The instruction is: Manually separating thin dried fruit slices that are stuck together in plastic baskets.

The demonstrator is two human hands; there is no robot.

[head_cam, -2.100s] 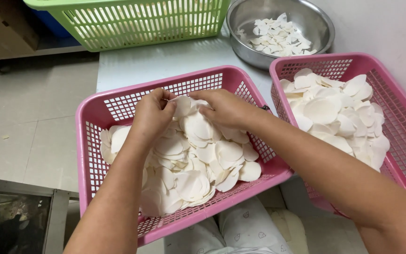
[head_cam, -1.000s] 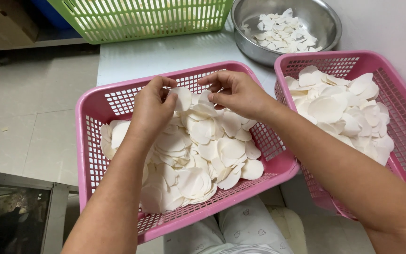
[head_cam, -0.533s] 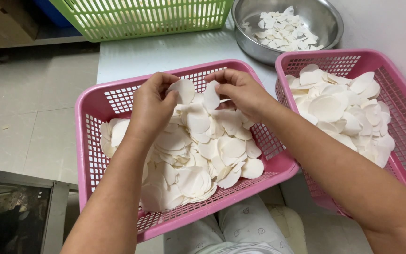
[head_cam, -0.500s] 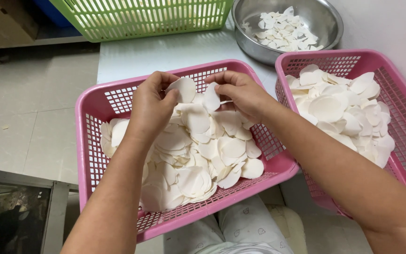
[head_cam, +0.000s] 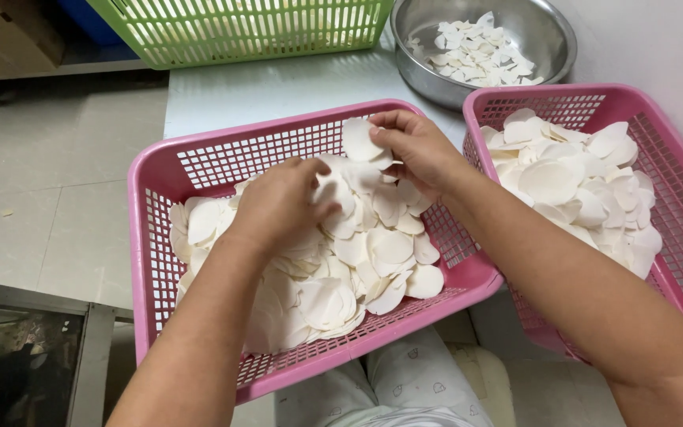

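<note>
A pink plastic basket (head_cam: 164, 170) rests on my lap, holding a heap of thin white round slices (head_cam: 373, 253). My right hand (head_cam: 416, 146) is raised over the basket's far side, pinching one white slice (head_cam: 360, 141) between thumb and fingers. My left hand (head_cam: 278, 202) is lower, pressed down into the heap with its fingers curled around several slices near the middle. The two hands are a little apart.
A second pink basket (head_cam: 658, 134) with more white slices sits to the right. A steel bowl (head_cam: 547, 35) of smaller white pieces stands at the back right on a pale table (head_cam: 262, 87). A green basket (head_cam: 239, 32) is behind. Tiled floor lies to the left.
My left hand has dropped from beside the right hand down into the heap. My right hand stays raised and now holds a single slice alone.
</note>
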